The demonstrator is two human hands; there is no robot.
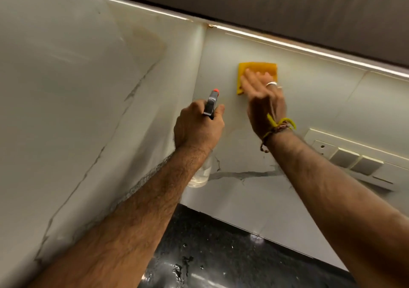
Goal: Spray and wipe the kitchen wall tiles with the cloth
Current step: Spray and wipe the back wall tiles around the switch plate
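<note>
Across the left half of the frame runs the side wall (66, 110), faced in pale marble-look tiles with thin grey veins and a faint brownish stain toward its upper middle. At lower left the bare left forearm rises diagonally to the left hand (197, 128), just left of centre, whose fingers are curled round the neck of a spray bottle (202, 172). The bottle's grey trigger head with an orange nozzle tip (215, 91) projects above the knuckles and points up toward the corner where the two walls meet; its clear body hangs below the wrist, partly hidden by the arm. Right of centre, the back wall tiles (309, 110) carry a darker grey vein low down. High on this wall, near the corner, a yellow cloth (256, 70), folded to a rough rectangle, lies flat against the tile. The right hand (263, 101) presses it there with fingers extended and spread; the hand is motion-blurred. A ring (271, 84) shows on one finger, and yellow and brown threads (280, 125) circle the wrist. Along the top edge, a dark cabinet underside (265, 4) overhangs a lit strip. At right of the frame a switch plate (354, 163) is set into the back wall. At bottom centre lies a black speckled countertop (221, 254) with glossy reflections.
</note>
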